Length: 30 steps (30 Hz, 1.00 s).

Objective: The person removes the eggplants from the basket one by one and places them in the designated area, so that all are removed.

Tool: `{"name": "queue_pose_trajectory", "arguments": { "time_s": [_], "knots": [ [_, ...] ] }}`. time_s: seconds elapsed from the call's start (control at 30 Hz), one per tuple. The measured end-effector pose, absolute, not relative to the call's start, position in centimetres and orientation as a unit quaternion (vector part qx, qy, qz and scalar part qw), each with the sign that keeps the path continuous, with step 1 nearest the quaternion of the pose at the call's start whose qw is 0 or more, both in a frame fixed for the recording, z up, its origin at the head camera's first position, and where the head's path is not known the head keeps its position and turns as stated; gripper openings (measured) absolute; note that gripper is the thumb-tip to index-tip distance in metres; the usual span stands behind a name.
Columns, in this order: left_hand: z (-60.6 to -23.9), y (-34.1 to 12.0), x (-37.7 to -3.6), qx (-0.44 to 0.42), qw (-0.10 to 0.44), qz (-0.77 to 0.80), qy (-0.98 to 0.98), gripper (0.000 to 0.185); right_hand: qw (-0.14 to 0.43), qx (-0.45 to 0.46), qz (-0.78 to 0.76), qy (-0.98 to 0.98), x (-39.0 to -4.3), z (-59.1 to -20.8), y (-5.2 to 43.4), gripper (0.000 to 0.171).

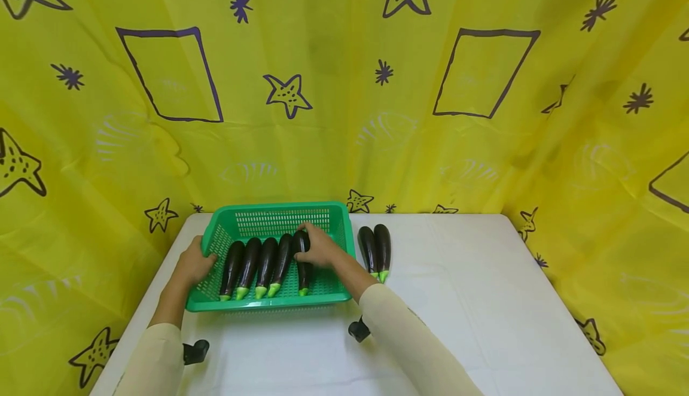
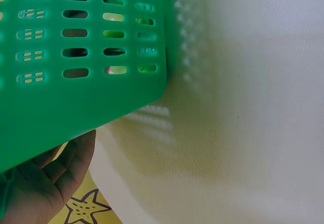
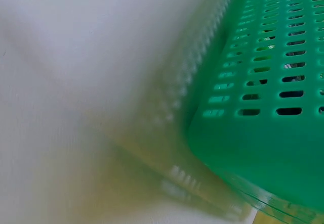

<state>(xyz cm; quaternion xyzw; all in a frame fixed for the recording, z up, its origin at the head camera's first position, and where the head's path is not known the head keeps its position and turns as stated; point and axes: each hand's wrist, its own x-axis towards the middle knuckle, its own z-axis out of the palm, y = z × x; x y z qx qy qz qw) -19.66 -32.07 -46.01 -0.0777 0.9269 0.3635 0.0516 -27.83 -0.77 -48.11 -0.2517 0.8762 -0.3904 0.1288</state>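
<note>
A green plastic basket (image 1: 269, 304) with slotted walls stands on the white table. Several dark eggplants (image 1: 250, 264) lie side by side inside it, green stem ends toward me. At the basket's left side my left hand (image 1: 194, 262) grips the rim; its curled fingers (image 2: 76, 163) show below the green edge in the left wrist view. My right hand (image 1: 321, 247) reaches into the basket and holds the rightmost eggplant (image 1: 304, 273) near its upper end. The right wrist view shows only the basket's outer wall (image 3: 243, 143), with that hand out of sight.
Two more eggplants (image 1: 375, 249) lie together on the white table (image 1: 457, 300), just right of the basket. A yellow curtain (image 1: 334, 151) with star drawings hangs behind and at both sides. Dark wrist-worn pieces (image 1: 196, 352) show beside both forearms.
</note>
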Motion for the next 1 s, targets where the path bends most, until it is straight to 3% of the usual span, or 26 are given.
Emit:
{"name": "queue_pose_trajectory", "arguments": {
  "time_s": [0.77, 1.0],
  "knots": [
    [-45.7, -32.0, -20.6, -0.065, 0.055, 0.357, 0.93, 0.061, -0.032, -0.231, -0.544, 0.806, -26.7, -46.4, 0.8, 0.069],
    [-46.2, -32.1, -20.0, -0.072, 0.063, 0.356, 0.929, 0.062, -0.025, -0.213, -0.582, 0.785, -25.0, -45.7, 2.2, 0.069]
  ]
}}
